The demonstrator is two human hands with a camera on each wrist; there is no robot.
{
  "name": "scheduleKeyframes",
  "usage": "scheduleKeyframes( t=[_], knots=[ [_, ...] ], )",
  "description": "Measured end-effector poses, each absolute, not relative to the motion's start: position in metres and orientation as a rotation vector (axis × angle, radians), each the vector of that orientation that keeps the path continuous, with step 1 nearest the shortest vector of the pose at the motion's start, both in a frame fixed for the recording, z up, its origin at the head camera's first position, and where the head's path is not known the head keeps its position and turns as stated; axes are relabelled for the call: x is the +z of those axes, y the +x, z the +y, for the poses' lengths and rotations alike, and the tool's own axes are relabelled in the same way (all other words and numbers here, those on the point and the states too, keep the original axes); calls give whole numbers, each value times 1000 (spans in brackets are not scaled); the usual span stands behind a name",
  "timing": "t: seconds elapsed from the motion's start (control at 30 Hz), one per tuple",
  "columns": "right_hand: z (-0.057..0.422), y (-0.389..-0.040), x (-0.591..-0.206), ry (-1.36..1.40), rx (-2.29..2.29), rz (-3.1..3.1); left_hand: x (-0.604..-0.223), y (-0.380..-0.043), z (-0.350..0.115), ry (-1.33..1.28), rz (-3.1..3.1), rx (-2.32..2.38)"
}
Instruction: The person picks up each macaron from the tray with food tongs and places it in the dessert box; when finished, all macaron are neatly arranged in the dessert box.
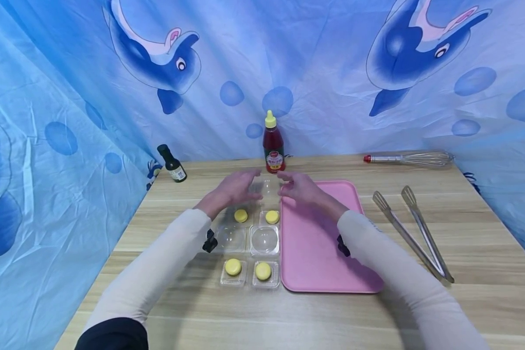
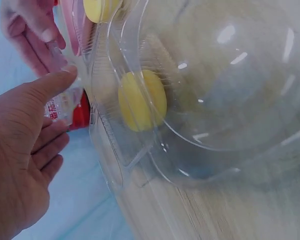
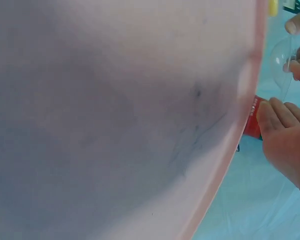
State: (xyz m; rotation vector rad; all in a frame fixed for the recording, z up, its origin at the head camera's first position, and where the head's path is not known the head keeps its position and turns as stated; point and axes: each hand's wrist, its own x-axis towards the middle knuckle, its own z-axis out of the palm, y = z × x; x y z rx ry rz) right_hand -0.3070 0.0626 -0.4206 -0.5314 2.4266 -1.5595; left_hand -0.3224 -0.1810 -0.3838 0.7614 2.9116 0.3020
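Note:
Between my two hands stands the clear plastic domed lid (image 1: 269, 188) of an open box, behind a yellow round cake (image 1: 271, 217) in the base. My left hand (image 1: 237, 188) holds the lid's left side, thumb tip at one edge and fingers curled at the other. From the right, my right hand (image 1: 301, 187) grips it likewise, over the pink tray's (image 1: 323, 233) far left corner. In the right wrist view the dome (image 3: 280, 62) shows between the fingers. Another yellow cake (image 1: 240, 216) lies in the box just in front of my left hand.
Nearer stand two more open boxes with yellow cakes (image 1: 233, 267), their domed lids (image 1: 264, 239) folded back. A red sauce bottle (image 1: 274, 148) rises behind the hands; a small dark bottle (image 1: 172, 163) is at back left. Metal tongs (image 1: 413, 233) and a whisk (image 1: 411, 159) lie right.

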Motion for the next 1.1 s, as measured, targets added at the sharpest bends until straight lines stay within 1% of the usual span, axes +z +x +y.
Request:
scheduleKeyframes(
  t=[0.17,0.47,0.67,0.8,0.9,1.1],
  knots=[
    [64,-305,-414,-450,-1699,2353,-380,-318,-183,865,2976,299],
    [60,-295,-403,-193,-1932,2243,-377,-304,-187,1070,3061,330],
    [58,-286,-399,-105,-2069,2129,-376,-296,-191,1182,3028,496],
    [58,-281,-398,-144,-2082,2175,-375,-291,-194,1214,2978,651],
    [58,-277,-398,-224,-2080,2234,-375,-287,-195,1176,2934,799],
    [59,-270,-400,-515,-1971,2477,-376,-281,-195,989,2670,1146]
  ],
)
